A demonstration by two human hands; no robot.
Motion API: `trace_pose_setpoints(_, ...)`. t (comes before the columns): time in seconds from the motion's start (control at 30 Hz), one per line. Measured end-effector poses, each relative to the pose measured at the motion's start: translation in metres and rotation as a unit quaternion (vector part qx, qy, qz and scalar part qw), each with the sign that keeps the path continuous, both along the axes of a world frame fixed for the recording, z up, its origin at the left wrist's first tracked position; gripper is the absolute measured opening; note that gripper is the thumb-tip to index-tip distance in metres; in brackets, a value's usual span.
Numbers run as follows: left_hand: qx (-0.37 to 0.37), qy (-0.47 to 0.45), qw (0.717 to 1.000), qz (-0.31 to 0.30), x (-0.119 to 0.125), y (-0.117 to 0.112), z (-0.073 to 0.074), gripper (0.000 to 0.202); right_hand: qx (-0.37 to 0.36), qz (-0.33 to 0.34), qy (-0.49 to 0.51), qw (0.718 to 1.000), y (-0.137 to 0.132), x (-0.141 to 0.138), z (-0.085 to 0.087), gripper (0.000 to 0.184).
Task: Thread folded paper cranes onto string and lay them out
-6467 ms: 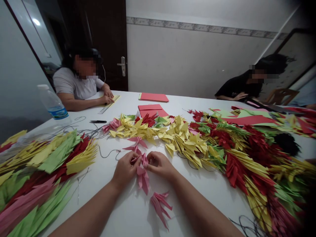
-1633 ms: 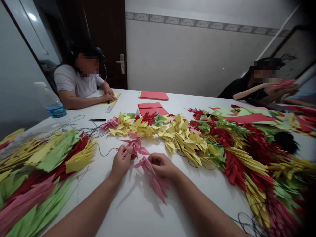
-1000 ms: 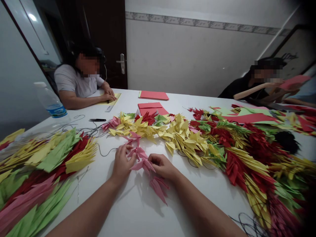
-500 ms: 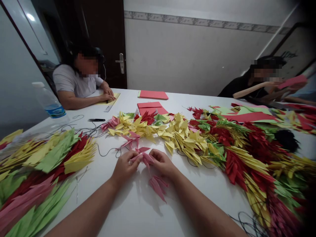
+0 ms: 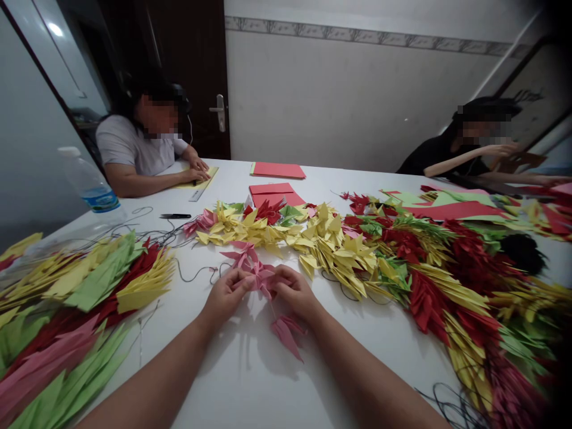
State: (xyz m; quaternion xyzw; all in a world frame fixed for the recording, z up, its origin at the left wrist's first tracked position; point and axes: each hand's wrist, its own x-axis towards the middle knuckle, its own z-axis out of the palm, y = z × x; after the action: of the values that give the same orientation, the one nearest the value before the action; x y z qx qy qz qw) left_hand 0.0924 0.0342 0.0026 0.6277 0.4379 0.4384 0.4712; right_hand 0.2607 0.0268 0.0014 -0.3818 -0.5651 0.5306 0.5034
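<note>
A strand of pink origami cranes point(image 5: 261, 277) lies across the white table in front of me, strung on thin thread. My left hand point(image 5: 227, 296) and my right hand point(image 5: 295, 292) both pinch the pink crane at its middle, and their fingers partly hide it. Above my hands, a further pink crane point(image 5: 239, 254) rests near the yellow cranes. Below them, another pink crane point(image 5: 286, 333) hangs on the thread point(image 5: 270, 308) and touches the tabletop.
Large heaps of red, yellow, green and pink paper cranes point(image 5: 447, 292) cover the right side, with more point(image 5: 89, 292) at left. Dark thread, black scissors point(image 5: 175, 215), a water bottle point(image 5: 88, 182) and red paper sheets point(image 5: 277, 171) lie beyond. Two co-workers point(image 5: 134, 161) point(image 5: 469, 149) sit across the table.
My hands have come closer together around the pink crane. The lowest pink crane sits slightly higher. The co-worker at right has lowered the raised pink paper.
</note>
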Motion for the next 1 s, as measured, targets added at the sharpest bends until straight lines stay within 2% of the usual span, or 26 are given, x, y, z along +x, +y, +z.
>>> trace_pose_setpoints(0.1, -0.008, -0.022, 1.0, -0.005, -0.0004, 0.0006, 0.0011, 0.029, 0.003, 0.007, 0.007, 1.0, 0.0005, -0.0003, -0.0014, 0.006)
trace_pose_setpoints(0.27, -0.039, -0.041, 0.998, -0.017, -0.0012, 0.0003, 0.0042, 0.032, 0.006, -0.009, -0.01, 1.0, 0.0026, -0.0007, -0.0031, 0.024)
trace_pose_setpoints(0.33, -0.046, -0.035, 0.998, -0.024, -0.0016, 0.0002, 0.0043, 0.033, -0.01, -0.023, -0.008, 1.0, 0.0044, -0.0004, -0.0035, 0.031)
trace_pose_setpoints(0.43, -0.045, -0.03, 0.998, -0.03, -0.002, 0.0002, 0.0037, 0.032, -0.045, -0.006, 0.017, 0.999, 0.0071, 0.0006, -0.0049, 0.038)
trace_pose_setpoints(0.63, -0.06, -0.045, 0.997, -0.034, -0.0018, 0.0006, 0.0043, 0.03, -0.065, -0.007, 0.038, 0.997, 0.0081, 0.0016, -0.0071, 0.037)
trace_pose_setpoints(1.0, -0.08, -0.065, 0.992, -0.066, -0.0055, 0.0022, 0.0002, 0.028, -0.025, -0.035, 0.019, 0.999, 0.0082, 0.0005, -0.0066, 0.037)
